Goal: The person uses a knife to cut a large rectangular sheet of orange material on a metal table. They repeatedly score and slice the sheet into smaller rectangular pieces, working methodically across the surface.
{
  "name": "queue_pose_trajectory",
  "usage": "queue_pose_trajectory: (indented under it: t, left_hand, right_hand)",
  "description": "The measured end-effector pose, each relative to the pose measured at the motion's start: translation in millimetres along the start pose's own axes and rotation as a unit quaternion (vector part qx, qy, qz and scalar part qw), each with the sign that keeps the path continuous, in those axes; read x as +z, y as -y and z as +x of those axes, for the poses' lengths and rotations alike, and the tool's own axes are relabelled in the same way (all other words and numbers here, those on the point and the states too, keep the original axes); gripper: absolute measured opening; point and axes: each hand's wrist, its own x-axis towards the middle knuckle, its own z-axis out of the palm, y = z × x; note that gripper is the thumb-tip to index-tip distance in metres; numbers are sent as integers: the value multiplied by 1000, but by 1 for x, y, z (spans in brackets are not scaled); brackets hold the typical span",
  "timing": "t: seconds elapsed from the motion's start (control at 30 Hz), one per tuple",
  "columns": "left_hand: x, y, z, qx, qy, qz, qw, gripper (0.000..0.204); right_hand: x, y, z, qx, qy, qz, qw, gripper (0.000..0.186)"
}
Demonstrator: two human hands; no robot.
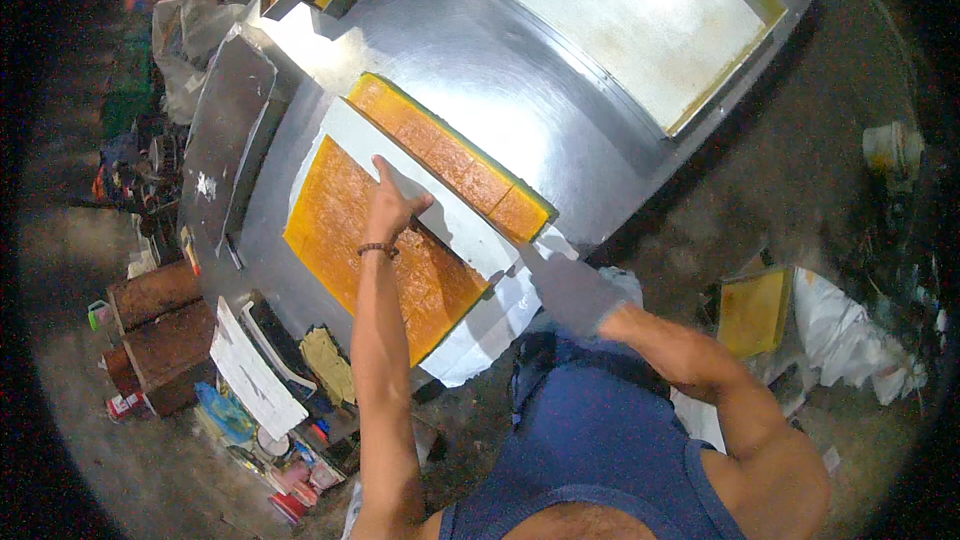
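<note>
A large glossy orange slab point(350, 215) with yellow edges lies on a white sheet point(465, 348) over the metal table. Beside it, to the right, runs a narrow orange strip point(440, 155) with faint lines across it. Between them is a long pale board point(455, 202) with a straight edge. My bare left hand point(393, 202), a beaded bracelet at its wrist, rests on the board with index finger and thumb spread. My right hand point(578, 292), in a grey glove, is closed at the near end of the strip. Something narrow and grey shows at its fingers, too blurred to name.
The shiny metal table point(480, 60) carries a framed pale tray point(640, 25) at the far right and a dark sheet-metal piece point(228, 140) at the left. Brown boxes point(160, 325) and a white board point(257, 370) stand lower left. A yellow slab point(753, 312) lies at right.
</note>
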Motion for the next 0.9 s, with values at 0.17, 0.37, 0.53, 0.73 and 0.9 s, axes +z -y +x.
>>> queue_pose_trajectory:
  t: [0.17,0.37,0.53,0.73,0.9]
  left_hand:
    - [-3,-4,1,-32,13,19,999,132]
    - [1,1,4,-12,-12,56,998,129]
    - [2,9,7,-70,35,-74,994,127]
    - [1,2,1,-8,-14,-9,1000,125]
    - [-3,-2,0,-26,1,23,999,124]
  right_hand:
    - [0,-5,-5,-35,-21,15,999,57]
    - [3,-8,-27,7,7,-20,1000,55]
    - [1,-6,-15,-20,-32,4,999,54]
    - [2,-16,-55,46,29,23,998,60]
    - [29,-33,-17,-31,-89,22,995,63]
